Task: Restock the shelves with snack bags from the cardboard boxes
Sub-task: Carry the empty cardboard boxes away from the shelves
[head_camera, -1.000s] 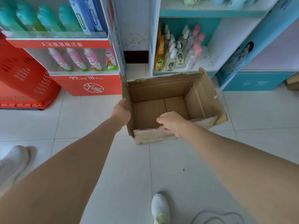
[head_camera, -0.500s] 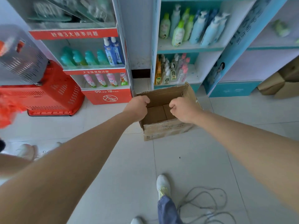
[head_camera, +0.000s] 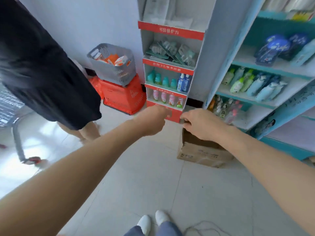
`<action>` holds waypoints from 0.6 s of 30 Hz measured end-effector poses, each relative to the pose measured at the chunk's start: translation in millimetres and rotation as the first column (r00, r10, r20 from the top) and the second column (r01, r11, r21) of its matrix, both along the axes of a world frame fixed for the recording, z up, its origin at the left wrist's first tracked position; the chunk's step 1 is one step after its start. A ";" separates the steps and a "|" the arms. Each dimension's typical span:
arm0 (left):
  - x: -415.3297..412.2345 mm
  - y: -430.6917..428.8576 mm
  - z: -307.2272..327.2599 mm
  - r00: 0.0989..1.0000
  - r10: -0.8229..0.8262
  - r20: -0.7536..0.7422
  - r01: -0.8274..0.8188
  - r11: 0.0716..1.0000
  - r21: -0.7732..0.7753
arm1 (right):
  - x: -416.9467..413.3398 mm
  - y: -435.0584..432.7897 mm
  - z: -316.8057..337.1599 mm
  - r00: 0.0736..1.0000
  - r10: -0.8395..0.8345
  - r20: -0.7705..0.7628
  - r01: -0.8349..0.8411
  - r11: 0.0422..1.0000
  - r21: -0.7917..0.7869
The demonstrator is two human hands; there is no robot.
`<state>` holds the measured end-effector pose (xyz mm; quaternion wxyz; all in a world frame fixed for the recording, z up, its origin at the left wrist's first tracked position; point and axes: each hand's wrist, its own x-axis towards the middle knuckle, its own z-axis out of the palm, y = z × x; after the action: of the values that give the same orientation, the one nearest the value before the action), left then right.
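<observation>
A brown cardboard box [head_camera: 202, 155] stands on the tiled floor against the foot of the blue shelf unit [head_camera: 265, 74]; its inside is mostly hidden by my arm. My right hand [head_camera: 200, 125] is closed over the box's upper left edge. My left hand [head_camera: 153, 121] hangs to the left of the box with its fingers curled, holding nothing and apart from the cardboard. Orange and white snack bags [head_camera: 111, 60] fill a grey basket [head_camera: 113, 68] at the back wall.
The grey basket sits on an orange basket [head_camera: 123, 97]. A red display stand [head_camera: 167, 72] with bottles is behind my hands. A person in a dark skirt [head_camera: 42, 65] stands at the left. My shoes [head_camera: 152, 223] and a cable [head_camera: 207, 227] are on the floor.
The view has lifted and swung left. My left hand has come off the box's edge. The box now sits further right, tight against the blue shelf unit, with only my right hand on it.
</observation>
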<state>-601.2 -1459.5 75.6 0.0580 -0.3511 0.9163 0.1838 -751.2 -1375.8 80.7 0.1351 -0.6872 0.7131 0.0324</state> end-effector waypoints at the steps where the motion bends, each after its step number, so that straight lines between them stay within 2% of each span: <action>1: 21.3 3.5 10.2 0.998 0.056 0.003 -0.055 0.998 -0.021 | 15.9 -7.8 7.2 0.997 0.073 -0.012 -0.073 0.997 -0.007; 5: 113.6 34.7 40.6 0.951 0.308 0.020 -0.306 0.949 -0.075 | 90.6 -34.0 30.7 0.923 0.379 -0.068 -0.381 0.924 -0.021; 8: 183.8 78.2 48.6 0.863 0.503 0.049 -0.498 0.863 -0.084 | 158.3 -38.0 37.4 0.768 0.629 -0.119 -0.635 0.772 -0.020; 13: 280.8 180.0 56.9 0.593 0.805 0.011 -0.801 0.592 -0.096 | 283.8 -8.0 47.8 0.420 0.892 -0.167 -0.907 0.420 -0.041; 18: 355.0 303.4 57.5 0.228 0.973 -0.028 -0.971 0.225 -0.078 | 407.8 61.9 60.0 0.100 0.990 -0.104 -0.994 0.095 -0.049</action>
<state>-246.2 -1156.0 133.1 -0.0704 -0.8488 0.5052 0.1391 -343.4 -1313.9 140.8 0.0260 -0.9929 0.0715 0.0917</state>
